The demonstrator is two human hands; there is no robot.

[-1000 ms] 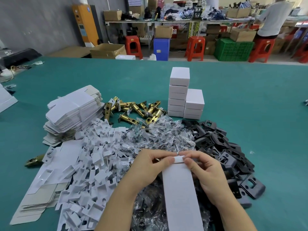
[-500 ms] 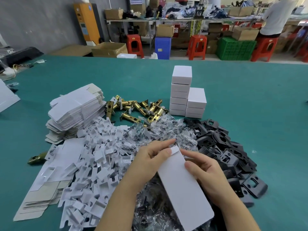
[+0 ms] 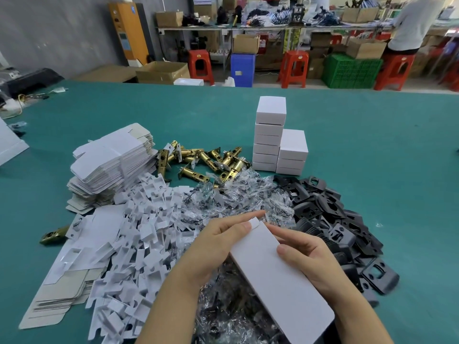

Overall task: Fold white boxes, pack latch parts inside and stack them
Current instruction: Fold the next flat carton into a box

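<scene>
Head view: box lower centre of frame, tilted, gripped by left hand and right hand. Thin card, likely light, crushable; best held along edges, flap free.

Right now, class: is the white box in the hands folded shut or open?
Open: the white box shows a small end tab sticking out, untucked.

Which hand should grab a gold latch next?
Probably the left hand. The gold latches lie ahead on its side, and the right hand grips the white box along its edge, so it could hold on.
</scene>
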